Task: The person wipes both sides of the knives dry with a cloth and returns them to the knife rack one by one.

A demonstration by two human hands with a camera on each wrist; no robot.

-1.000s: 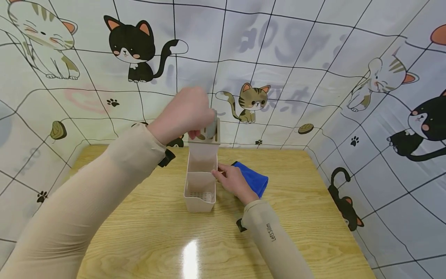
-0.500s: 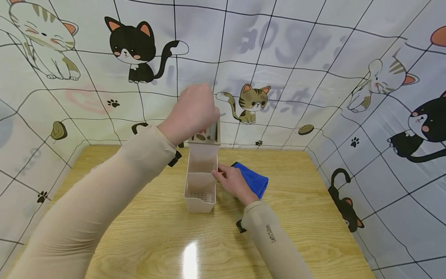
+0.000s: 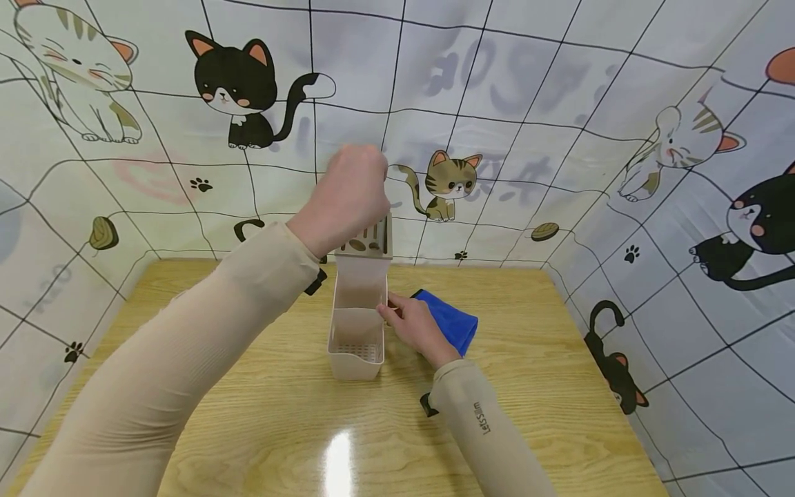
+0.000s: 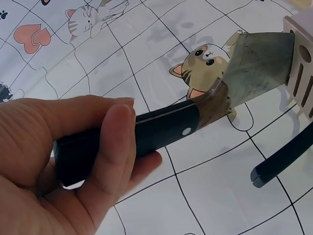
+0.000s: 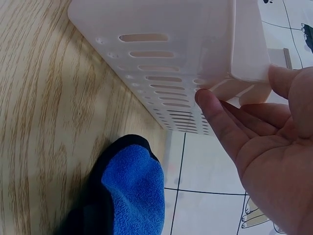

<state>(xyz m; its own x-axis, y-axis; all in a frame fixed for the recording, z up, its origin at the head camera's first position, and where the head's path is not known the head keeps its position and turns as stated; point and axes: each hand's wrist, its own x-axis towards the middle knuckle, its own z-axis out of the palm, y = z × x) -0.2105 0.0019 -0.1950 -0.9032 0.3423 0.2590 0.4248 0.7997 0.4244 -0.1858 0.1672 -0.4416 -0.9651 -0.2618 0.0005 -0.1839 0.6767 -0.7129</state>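
Observation:
A cream plastic knife holder (image 3: 356, 366) stands on the wooden table, with two open compartments in front and a slotted top (image 3: 388, 241) at the back. Over that top, my left hand (image 3: 349, 197) grips a kitchen knife by its black handle (image 4: 164, 129). The left wrist view shows its wide grey blade (image 4: 261, 66) reaching to the slots, its far end hidden there. Another black handle (image 4: 283, 156) sticks out below it. My right hand (image 3: 417, 328) holds the holder's right side, thumb at the rim and fingers against the slotted wall (image 5: 166, 88).
A blue cloth (image 3: 456, 321) with a dark edge lies folded just right of the holder, beside my right hand. Behind the table (image 3: 261, 400) hangs a white sheet (image 3: 528, 138) printed with cats and grid lines, which also runs along both sides.
My left hand has moved slightly right and up over the slotted top, and the blade seen beside it earlier is now hidden in the head view. My right hand stays put.

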